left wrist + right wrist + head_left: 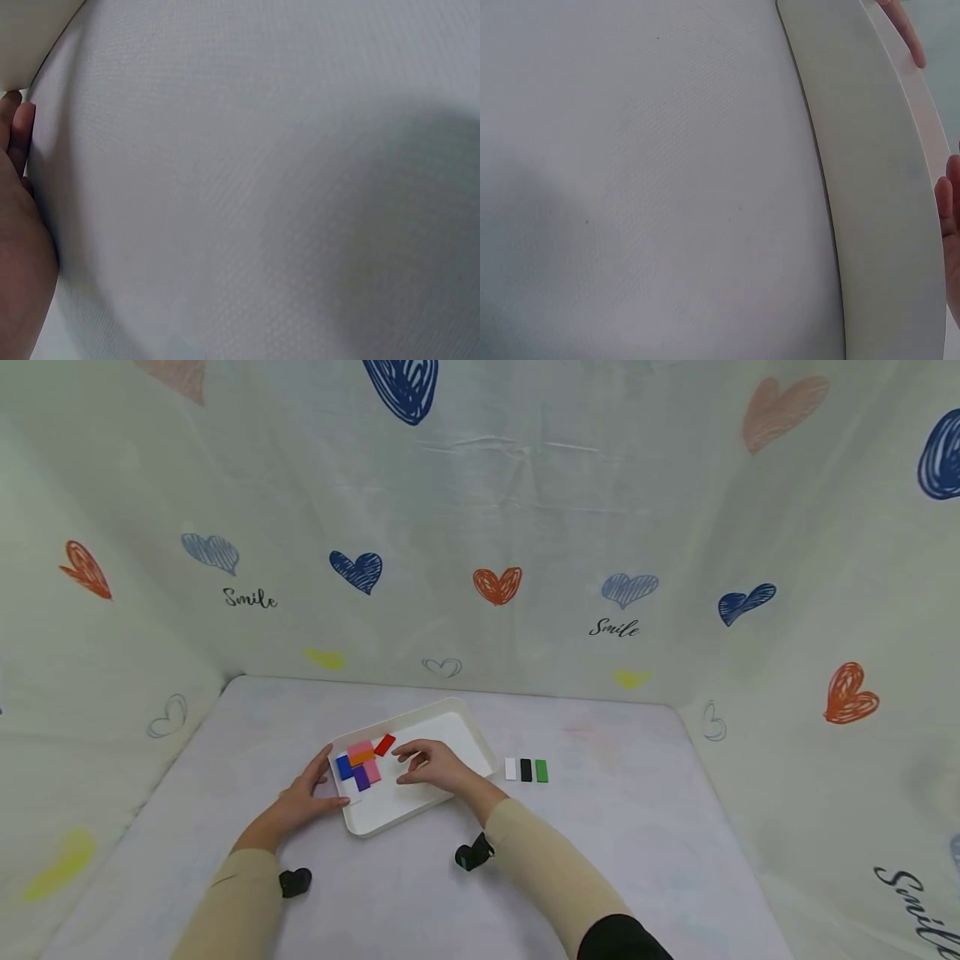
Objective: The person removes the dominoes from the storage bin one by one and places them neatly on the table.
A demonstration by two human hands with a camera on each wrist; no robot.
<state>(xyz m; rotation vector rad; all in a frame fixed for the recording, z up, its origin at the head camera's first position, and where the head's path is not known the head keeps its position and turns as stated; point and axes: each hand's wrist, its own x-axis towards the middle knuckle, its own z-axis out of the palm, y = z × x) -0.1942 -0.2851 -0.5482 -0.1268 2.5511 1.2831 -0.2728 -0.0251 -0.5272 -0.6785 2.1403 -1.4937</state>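
Note:
A shallow white tray (405,814) stands at a slant on the table. At its left end my left hand (303,797) touches the rim, fingers and thumb spread apart. Small flat rectangular blocks lie grouped near that end: a blue block (344,767), an orange block (363,758), a purple block (362,777) and two pink blocks (361,748). Slightly apart from them is a red block (385,744). Just right of the red one, my right hand (433,766) hovers over the tray, thumb and fingers apart with nothing visible between them.
Right of the tray, a white block (511,769), a black block (527,770) and a green block (542,771) stand in a row on the white tabletop (622,843). A heart-printed curtain (540,510) surrounds the table. Black wrist devices (295,882) hang at both sleeves.

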